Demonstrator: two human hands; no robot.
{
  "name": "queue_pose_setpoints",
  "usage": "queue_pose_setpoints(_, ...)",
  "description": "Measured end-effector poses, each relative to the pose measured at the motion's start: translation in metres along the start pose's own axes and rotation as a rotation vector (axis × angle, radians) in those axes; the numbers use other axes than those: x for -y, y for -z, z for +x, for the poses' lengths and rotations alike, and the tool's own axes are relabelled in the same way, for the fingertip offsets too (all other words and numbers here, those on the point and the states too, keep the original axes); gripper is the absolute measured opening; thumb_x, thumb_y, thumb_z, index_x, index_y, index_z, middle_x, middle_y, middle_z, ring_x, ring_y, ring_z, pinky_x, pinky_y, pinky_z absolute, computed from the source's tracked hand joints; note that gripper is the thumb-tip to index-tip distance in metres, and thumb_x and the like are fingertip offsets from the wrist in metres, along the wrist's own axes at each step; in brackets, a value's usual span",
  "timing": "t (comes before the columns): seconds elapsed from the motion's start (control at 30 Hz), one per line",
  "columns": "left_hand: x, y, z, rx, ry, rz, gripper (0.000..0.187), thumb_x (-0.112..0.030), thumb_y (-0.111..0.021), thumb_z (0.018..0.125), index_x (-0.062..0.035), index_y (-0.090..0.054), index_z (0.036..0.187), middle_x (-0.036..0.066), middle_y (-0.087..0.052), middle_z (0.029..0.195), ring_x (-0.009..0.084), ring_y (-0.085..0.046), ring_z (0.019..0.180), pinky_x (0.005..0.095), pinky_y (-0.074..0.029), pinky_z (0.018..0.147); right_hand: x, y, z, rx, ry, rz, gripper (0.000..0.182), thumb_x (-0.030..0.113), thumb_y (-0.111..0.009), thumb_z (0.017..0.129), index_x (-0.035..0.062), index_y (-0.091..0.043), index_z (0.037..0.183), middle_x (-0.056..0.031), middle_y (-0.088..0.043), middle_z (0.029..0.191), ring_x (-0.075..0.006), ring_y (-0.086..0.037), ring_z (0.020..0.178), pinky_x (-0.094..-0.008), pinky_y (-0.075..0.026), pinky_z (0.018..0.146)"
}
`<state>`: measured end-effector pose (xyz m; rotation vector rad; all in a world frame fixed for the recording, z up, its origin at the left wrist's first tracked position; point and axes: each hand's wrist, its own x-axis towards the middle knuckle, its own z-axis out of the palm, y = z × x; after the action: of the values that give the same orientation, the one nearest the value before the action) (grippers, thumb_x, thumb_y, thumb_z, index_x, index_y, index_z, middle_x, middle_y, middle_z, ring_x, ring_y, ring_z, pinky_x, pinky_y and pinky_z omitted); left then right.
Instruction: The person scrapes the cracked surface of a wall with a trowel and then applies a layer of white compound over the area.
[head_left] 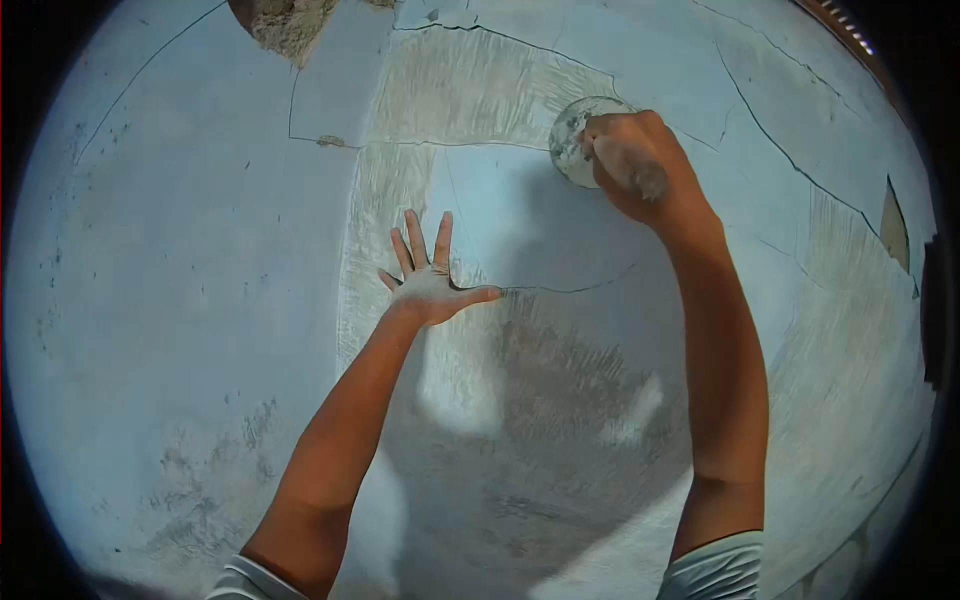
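Head view: the left hand (428, 285) spreads open and empty against the cracked wall (250, 250); the right hand (668, 150) curls tightly around a blurred tool handle (640, 178) beside a mottled round disc (572, 140). Firm, even pressure and clear left fingers seem wise.

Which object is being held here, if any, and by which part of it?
The right hand grips a blurred tool by its handle; the tool's type cannot be told. The left hand holds nothing, spread on the wall.
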<state>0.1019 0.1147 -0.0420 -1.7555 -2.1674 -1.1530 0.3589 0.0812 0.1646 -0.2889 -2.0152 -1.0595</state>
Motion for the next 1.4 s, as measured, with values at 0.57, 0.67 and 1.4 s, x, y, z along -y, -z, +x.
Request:
queue_pose_setpoints(0.57, 0.002, -0.001, 0.001, 0.015, 0.015, 0.030, 0.159, -0.098, -0.072, 0.060, -0.0341, 0.027, 0.166, 0.021, 0.044, 0.166, 0.0477, 0.039, 0.152, 0.0858, 0.003, 0.114, 0.007, 0.008, 0.015, 0.065, -0.264, 0.132, 0.016, 0.013, -0.067, 0.084, -0.0022, -0.070, 0.079, -0.0238, -0.072, 0.081, -0.0427, -0.067, 0.071, -0.0454, -0.056, 0.068)
queue_pose_setpoints(0.67, 0.002, -0.002, 0.002, 0.014, 0.020, 0.038, 0.159, -0.098, -0.072, 0.060, -0.0341, 0.028, 0.165, 0.020, 0.044, 0.166, 0.0473, 0.040, 0.152, 0.0855, 0.003, 0.115, -0.002, -0.005, 0.020, 0.022, -0.171, 0.170, 0.019, 0.014, -0.065, 0.085, -0.0027, -0.069, 0.079, -0.0238, -0.072, 0.081, -0.0419, -0.066, 0.070, -0.0457, -0.056, 0.068)
queue_pose_setpoints(1.4, -0.007, 0.003, -0.005, 0.050, 0.058, 0.043, 0.160, -0.097, -0.074, 0.059, -0.0339, 0.028, 0.166, 0.019, 0.044, 0.167, 0.0460, 0.039, 0.153, 0.0851, 0.003, 0.115, 0.005, -0.024, 0.037, -0.010, -0.073, -0.098, 0.009, 0.005, -0.068, 0.085, 0.0008, -0.074, 0.090, -0.0191, -0.076, 0.087, -0.0342, -0.073, 0.081, -0.0447, -0.057, 0.073)
